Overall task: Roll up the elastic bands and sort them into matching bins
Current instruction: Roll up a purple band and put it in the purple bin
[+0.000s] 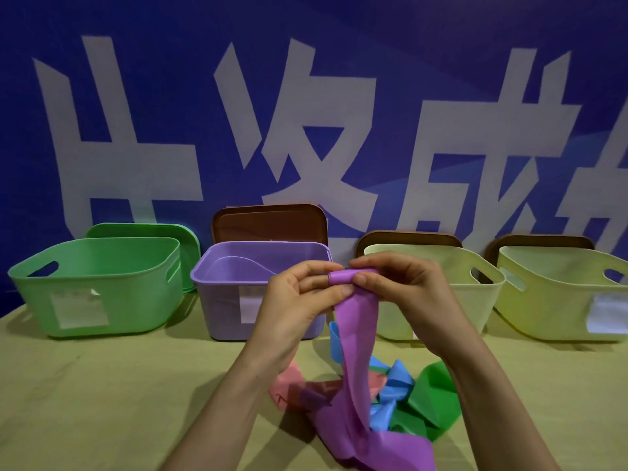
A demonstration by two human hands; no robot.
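Observation:
A purple elastic band [356,338] hangs from both hands, its top end wound into a small roll between my fingertips. My left hand [299,300] pinches the roll's left side; my right hand [397,283] pinches its right side. The band's tail trails down onto the table at the near edge. Under it lie a pink band [289,382], a blue band [394,379] and a green band [431,399] in a loose heap. Behind stand a green bin [98,287], a purple bin [231,283] and two pale yellow-green bins [469,294] [560,294].
Lids lean against the blue banner wall behind the bins: a green lid [146,229] and brown lids [268,222]. White labels are stuck on the bin fronts. A tan cloth [119,396] covers the table.

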